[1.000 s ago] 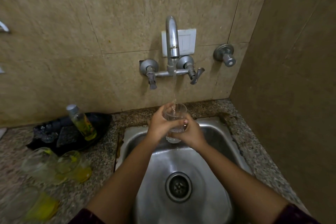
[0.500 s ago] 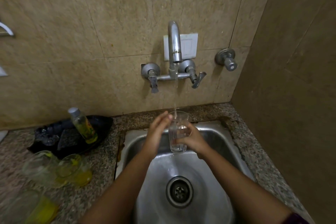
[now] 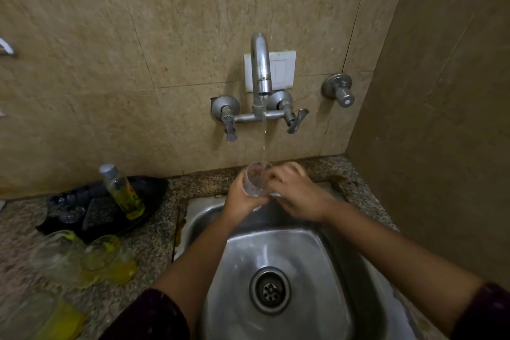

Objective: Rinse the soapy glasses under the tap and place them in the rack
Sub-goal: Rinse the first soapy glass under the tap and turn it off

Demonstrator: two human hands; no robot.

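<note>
A clear glass (image 3: 256, 179) is held tilted over the back of the steel sink (image 3: 289, 262), its mouth under the thin water stream from the tap (image 3: 260, 69). My left hand (image 3: 242, 200) grips the glass from the left and below. My right hand (image 3: 296, 193) holds it from the right, fingers curled at the rim. Three glasses with yellow soap stand on the counter at left: one (image 3: 59, 257), a second (image 3: 110, 258) and a third (image 3: 41, 317) at the bottom edge.
A black tray (image 3: 149, 193) on the granite counter holds a bottle of yellow liquid (image 3: 122, 192) and dark items. A separate valve (image 3: 340, 91) sticks out of the wall at right. A tiled side wall closes off the right.
The glass has passed from my right hand's hold into my left hand's grip and tilted left. My right hand moved up to the rim. The view has shifted down slightly.
</note>
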